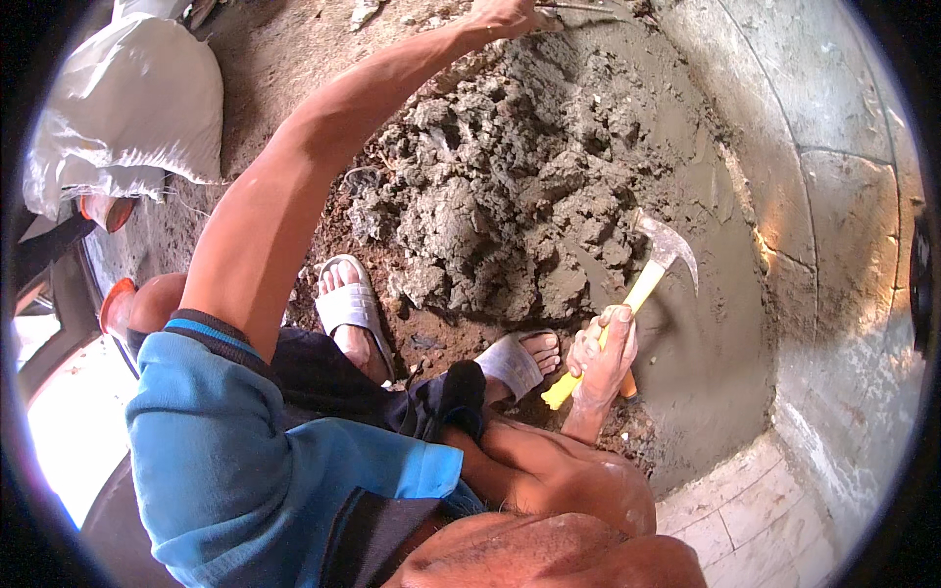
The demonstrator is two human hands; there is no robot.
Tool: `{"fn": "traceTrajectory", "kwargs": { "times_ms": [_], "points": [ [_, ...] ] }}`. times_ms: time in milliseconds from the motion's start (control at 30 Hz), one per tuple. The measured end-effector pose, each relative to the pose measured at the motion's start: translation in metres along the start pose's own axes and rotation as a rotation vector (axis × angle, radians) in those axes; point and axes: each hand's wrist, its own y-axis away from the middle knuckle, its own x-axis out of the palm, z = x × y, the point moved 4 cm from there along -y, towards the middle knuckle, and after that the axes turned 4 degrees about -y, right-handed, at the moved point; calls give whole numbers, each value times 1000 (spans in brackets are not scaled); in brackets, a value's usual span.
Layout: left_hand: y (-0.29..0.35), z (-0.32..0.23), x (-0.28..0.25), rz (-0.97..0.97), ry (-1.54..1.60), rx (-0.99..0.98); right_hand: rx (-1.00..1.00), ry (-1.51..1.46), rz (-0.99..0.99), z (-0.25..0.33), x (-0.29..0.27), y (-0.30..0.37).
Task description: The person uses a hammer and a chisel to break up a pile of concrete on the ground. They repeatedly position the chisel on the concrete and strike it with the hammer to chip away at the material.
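Observation:
My right hand (pixel 605 351) is closed round the yellow handle of a claw hammer (pixel 667 247). Its grey metal head points up and away, just over the right side of the wet mortar. A small orange piece (pixel 628 383) shows beside that wrist; its kind is unclear. My left arm, in a blue sleeve, reaches across to the far edge of the view. There my left hand (pixel 507 14) is cut off by the rim, its fingers curled by a thin stick-like thing (pixel 583 9) that I cannot identify. Between the hands lies a lumpy grey heap of mortar (pixel 490 186).
Smoothed mortar (pixel 711 372) runs along a grey wall (pixel 843 186) on the right. Pale tiles (pixel 745 514) border it near me. My sandalled feet (pixel 358 309) stand at the heap's near edge on brown soil. A white sack (pixel 137 98) lies at the far left.

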Motion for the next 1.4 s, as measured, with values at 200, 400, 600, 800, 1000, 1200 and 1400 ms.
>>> {"fn": "traceTrajectory", "kwargs": {
  "times_ms": [200,400,600,800,1000,1200,1400],
  "points": [
    [-16,53,7,-182,-54,333,29,-21,-38,-4,-5,3],
    [-1,131,-70,-202,421,-331,-2,-22,-43,5,-6,-3],
    [49,73,-39,80,1245,-417,-52,-74,89,8,20,-25],
    [93,-79,35,261,1633,-511,-41,-134,175,7,39,-20],
    [93,-97,61,188,1614,-631,60,-156,167,-11,33,-14],
    [89,-87,60,148,1491,-657,116,-174,197,-18,32,-15],
    [92,-91,52,180,1490,-690,96,-192,235,-14,42,-19]
  ]
}}
